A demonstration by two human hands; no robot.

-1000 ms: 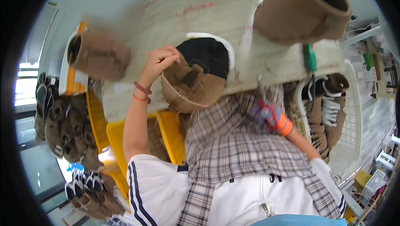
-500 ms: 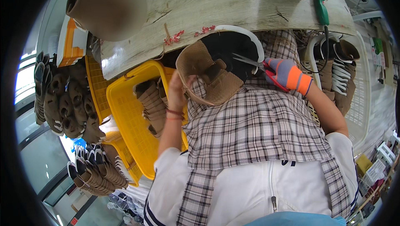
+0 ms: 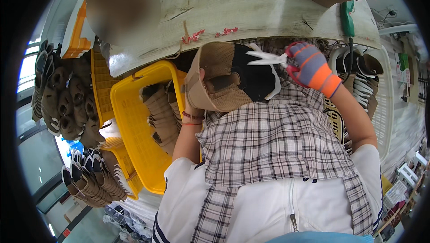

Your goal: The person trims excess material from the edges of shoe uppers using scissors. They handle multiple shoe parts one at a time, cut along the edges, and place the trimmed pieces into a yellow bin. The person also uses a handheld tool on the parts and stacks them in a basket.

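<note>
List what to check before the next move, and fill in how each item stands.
1. Left hand holding the brown-and-black piece: ok, gripped at its brown side.
2. Right hand holding the red-handled scissors: ok.
3. Glove on each hand: not ok; the right wears a striped one, the left is bare.
4. Scissor blades clear of the piece: cannot tell; they overlap it in this view.
5. Green-handled tool apart from both hands: ok, it is at the edge of the table.
</note>
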